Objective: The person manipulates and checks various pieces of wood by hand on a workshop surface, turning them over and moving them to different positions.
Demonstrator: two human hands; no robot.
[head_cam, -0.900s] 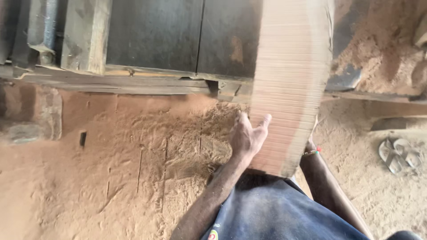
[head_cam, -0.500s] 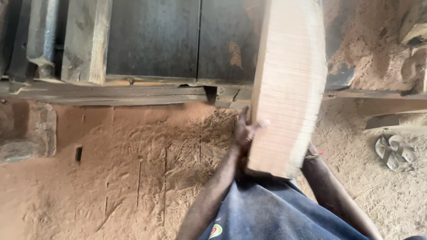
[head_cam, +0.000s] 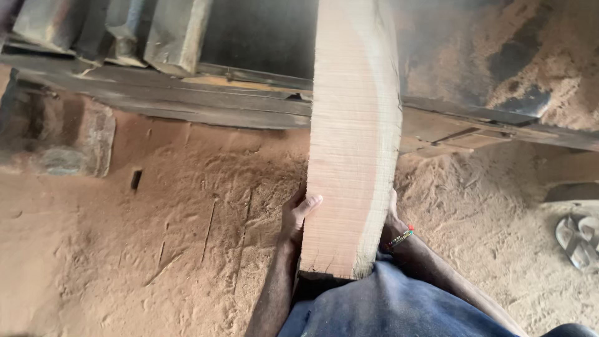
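A thick, pale, rough-sawn wooden plank [head_cam: 352,143] runs from my waist up onto the dark machine bed at the top. My left hand [head_cam: 297,215] grips its left edge near the close end, thumb on the sawn face. My right hand [head_cam: 392,219] holds the right edge, mostly hidden behind the wood; a beaded bracelet [head_cam: 401,238] shows at its wrist. The plank's near end sits against my blue shorts [head_cam: 387,309].
Reddish sawdust [head_cam: 187,237] covers the floor. A dark wooden rail [head_cam: 187,103] crosses the view under the plank. Grey timber pieces [head_cam: 175,31] lie top left. A sandal [head_cam: 577,237] rests at the right edge. A sawdust heap [head_cam: 549,56] rises top right.
The plank has swung from leaning right to nearly straight and lies lower in my hands. My left hand has shifted from its face to gripping the left edge; my right hand now shows at the right edge.
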